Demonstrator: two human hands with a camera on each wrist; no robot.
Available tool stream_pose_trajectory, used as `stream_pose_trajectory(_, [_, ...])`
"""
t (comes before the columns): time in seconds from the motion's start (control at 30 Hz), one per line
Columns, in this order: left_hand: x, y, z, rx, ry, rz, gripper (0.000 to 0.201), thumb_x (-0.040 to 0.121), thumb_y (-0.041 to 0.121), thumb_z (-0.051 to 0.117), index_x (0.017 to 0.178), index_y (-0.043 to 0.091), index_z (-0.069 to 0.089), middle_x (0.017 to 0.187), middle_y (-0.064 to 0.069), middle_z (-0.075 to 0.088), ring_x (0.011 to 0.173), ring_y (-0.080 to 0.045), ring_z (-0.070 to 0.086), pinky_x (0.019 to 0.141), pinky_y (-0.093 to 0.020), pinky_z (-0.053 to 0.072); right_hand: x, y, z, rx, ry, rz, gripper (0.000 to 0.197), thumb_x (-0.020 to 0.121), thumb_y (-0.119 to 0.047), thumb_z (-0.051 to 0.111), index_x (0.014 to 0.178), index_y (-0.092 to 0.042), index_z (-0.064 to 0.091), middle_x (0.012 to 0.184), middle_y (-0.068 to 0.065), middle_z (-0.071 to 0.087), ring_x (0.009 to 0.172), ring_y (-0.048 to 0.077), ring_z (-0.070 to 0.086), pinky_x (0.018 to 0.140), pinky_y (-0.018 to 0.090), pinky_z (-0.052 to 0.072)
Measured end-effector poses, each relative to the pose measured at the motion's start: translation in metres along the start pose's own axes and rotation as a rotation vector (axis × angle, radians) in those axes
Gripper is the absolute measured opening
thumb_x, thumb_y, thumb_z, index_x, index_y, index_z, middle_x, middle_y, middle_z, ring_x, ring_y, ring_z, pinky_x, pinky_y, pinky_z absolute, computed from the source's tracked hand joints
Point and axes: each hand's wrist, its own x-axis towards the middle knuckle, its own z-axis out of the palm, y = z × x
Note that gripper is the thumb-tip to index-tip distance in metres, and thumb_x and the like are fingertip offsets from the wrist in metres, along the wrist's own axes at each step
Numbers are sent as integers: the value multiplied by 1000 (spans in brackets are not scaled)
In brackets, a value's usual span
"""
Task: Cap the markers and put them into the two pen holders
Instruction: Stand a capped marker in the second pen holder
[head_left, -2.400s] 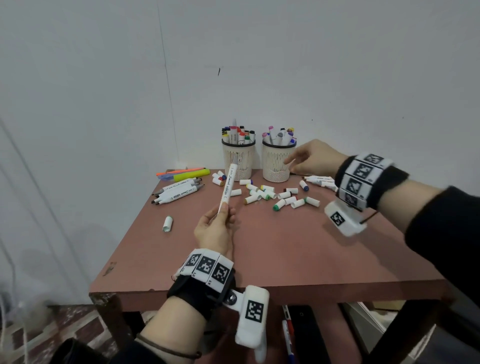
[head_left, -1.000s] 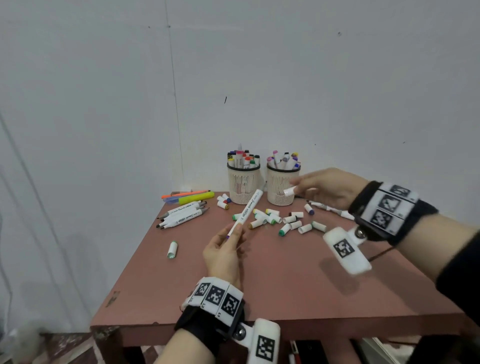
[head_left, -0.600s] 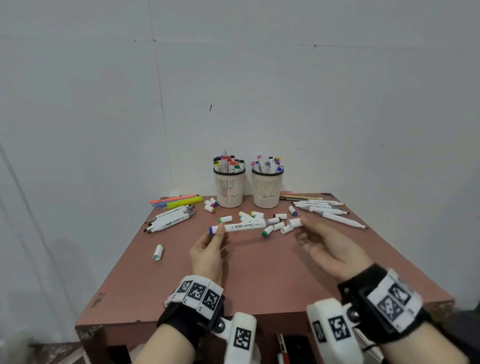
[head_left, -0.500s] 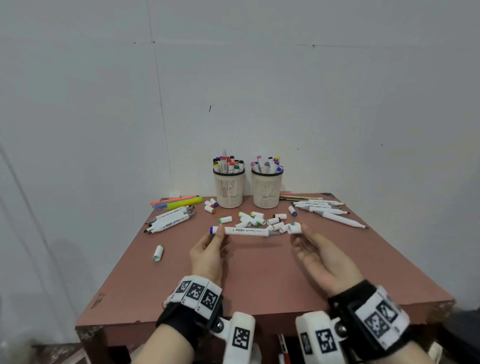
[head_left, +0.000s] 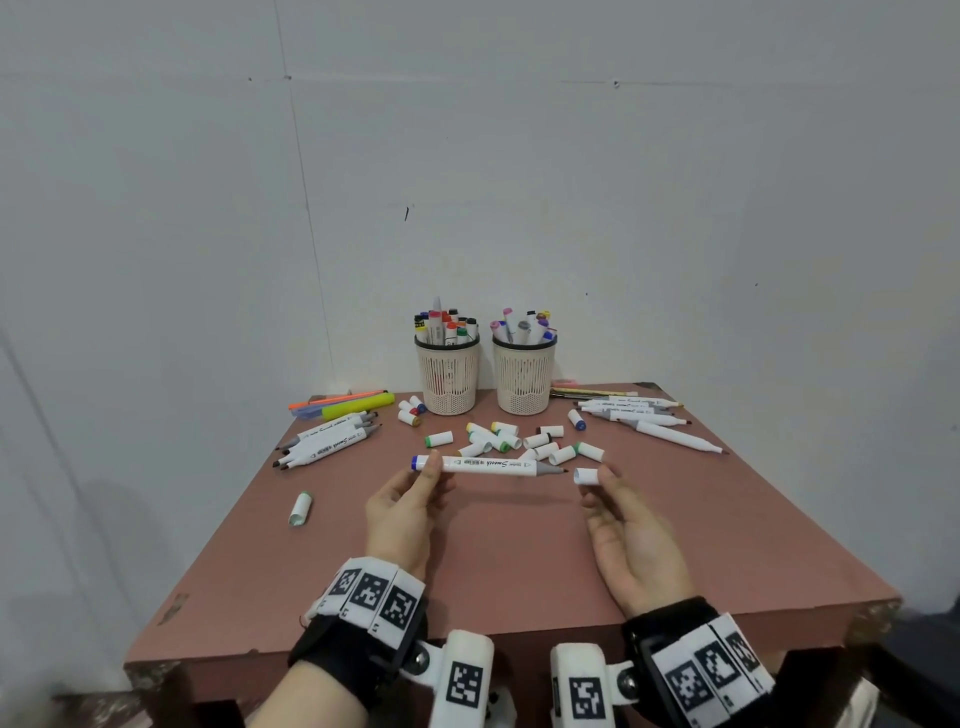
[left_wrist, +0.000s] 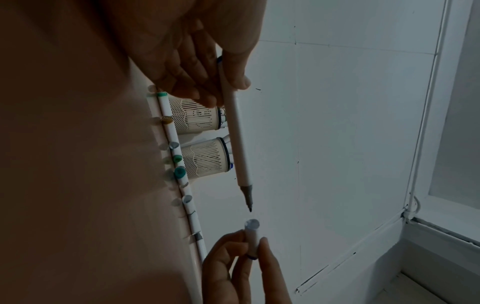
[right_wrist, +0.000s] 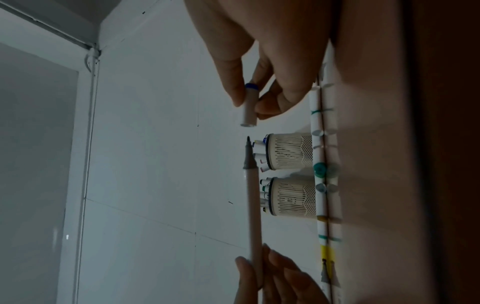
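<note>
My left hand (head_left: 410, 499) pinches a white marker (head_left: 488, 464) near its blue-capped left end and holds it level above the table; its bare grey tip (head_left: 558, 471) points right. My right hand (head_left: 618, 514) pinches a white cap (head_left: 586, 475) with a blue end, a short gap from that tip. The wrist views show the marker (left_wrist: 239, 144) (right_wrist: 253, 205) and cap (left_wrist: 251, 236) (right_wrist: 249, 107) in line but apart. Two beige mesh pen holders (head_left: 448, 376) (head_left: 523, 375) full of markers stand at the table's back.
Several loose caps (head_left: 511, 441) lie mid-table behind my hands. Uncapped markers lie at back left (head_left: 327, 439) and back right (head_left: 644, 415). A yellow highlighter (head_left: 358, 413) sits at back left, one cap (head_left: 300, 508) near the left edge. White wall behind the brown table (head_left: 519, 571).
My right hand left the right holder, picked up a cap and brought it to the marker's tip. My left hand turned the marker from upright to level.
</note>
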Motion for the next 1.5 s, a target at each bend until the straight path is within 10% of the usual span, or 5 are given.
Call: stream_pose_trajectory(1.5, [12, -13, -14, 279, -32, 66, 10, 84, -1, 64, 80, 7, 61, 66, -1, 69, 61, -10, 63, 61, -12, 52, 5, 14, -8, -683, -126, -139, 18, 82, 11, 63, 81, -6, 68, 80, 15, 71, 65, 19, 66, 62, 19, 56])
